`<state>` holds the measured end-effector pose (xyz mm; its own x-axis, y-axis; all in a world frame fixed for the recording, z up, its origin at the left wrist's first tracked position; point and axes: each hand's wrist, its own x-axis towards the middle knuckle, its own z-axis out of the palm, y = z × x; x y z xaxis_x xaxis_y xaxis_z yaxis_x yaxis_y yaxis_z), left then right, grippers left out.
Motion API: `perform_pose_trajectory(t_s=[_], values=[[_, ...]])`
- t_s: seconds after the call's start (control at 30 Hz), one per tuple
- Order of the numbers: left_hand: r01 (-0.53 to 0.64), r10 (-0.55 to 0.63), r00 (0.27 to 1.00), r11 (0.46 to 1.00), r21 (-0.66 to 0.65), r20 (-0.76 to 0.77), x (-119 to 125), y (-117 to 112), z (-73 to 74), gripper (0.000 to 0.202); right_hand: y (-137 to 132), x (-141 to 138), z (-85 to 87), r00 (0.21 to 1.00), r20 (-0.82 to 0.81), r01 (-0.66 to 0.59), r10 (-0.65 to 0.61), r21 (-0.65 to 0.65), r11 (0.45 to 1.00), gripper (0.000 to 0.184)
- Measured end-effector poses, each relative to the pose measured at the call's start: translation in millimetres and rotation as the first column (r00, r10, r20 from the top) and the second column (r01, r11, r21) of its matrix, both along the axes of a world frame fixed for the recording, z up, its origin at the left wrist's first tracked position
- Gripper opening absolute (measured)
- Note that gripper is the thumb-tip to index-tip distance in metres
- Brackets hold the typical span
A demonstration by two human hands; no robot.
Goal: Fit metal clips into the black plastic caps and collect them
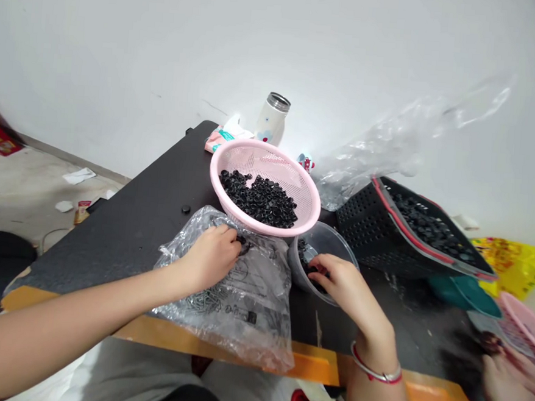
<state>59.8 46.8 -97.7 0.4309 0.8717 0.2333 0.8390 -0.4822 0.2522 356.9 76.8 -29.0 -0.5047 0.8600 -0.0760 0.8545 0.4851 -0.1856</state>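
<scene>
My left hand is over a clear plastic bag, its fingers curled around small black plastic parts that show at the fingertips. Through the bag, a heap of small metal screws can be seen. My right hand reaches into a clear round tub holding more black parts. Its thumb and fingers come together on a small black plastic part, partly hidden by the hand. Just beyond both hands, a pink mesh colander holds many small black ring-like pieces.
A black basket with a red edge, full of black parts, leans at the right, beside loose plastic film. Behind the colander stand a white bottle and a tissue pack. Another person's hands work at far right near a pink basket.
</scene>
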Motion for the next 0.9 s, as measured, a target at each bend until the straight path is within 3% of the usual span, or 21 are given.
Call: perform_pose_trajectory(t_s=[0.13, 0.27, 0.4, 0.5, 0.57, 0.73, 0.83, 0.9], values=[[0.009, -0.008, 0.999, 1.000, -0.022, 0.045, -4.5, 0.8, 0.7, 0.017, -6.3, -4.7, 2.6, 0.986, -0.167, 0.017, -0.001, 0.097, 0.995, 0.013], [0.043, -0.036, 0.991, 0.998, -0.046, 0.128, -10.3, -1.4, 5.4, 0.016, -25.1, -29.5, 14.7, 0.888, -0.455, 0.038, 0.059, 0.203, 0.979, 0.017], [0.086, -0.045, 0.946, 0.990, -0.116, 0.321, -13.1, -4.6, 9.0, 0.016, -42.0, -67.1, 11.5, 0.770, -0.621, -0.165, 0.147, 0.028, 0.986, 0.026], [0.086, -0.028, 0.913, 0.988, -0.125, 0.408, -14.0, -5.1, 10.0, 0.016, -42.4, -89.3, -11.6, 0.674, -0.737, -0.240, -0.051, -0.284, 0.928, 0.023], [0.054, -0.004, 0.909, 0.993, -0.109, 0.416, -15.0, -4.0, 10.2, 0.016, -37.8, -97.3, -31.4, 0.654, -0.739, -0.255, -0.160, -0.415, 0.873, 0.020], [-0.003, 0.050, 0.880, 0.995, -0.099, 0.473, -17.6, -1.6, 10.6, 0.011, -25.8, -98.5, -67.9, 0.730, -0.671, -0.177, -0.129, -0.368, 0.913, 0.013], [0.027, 0.037, 0.868, 0.992, -0.122, 0.496, -16.9, -3.9, 11.6, 0.010, -25.1, -96.6, -75.2, 0.701, -0.686, -0.156, -0.197, -0.417, 0.895, 0.016], [0.061, 0.016, 0.867, 0.989, -0.138, 0.499, -15.1, -6.9, 12.2, 0.010, -26.4, -96.8, -75.3, 0.635, -0.711, -0.164, -0.302, -0.506, 0.847, 0.019]])
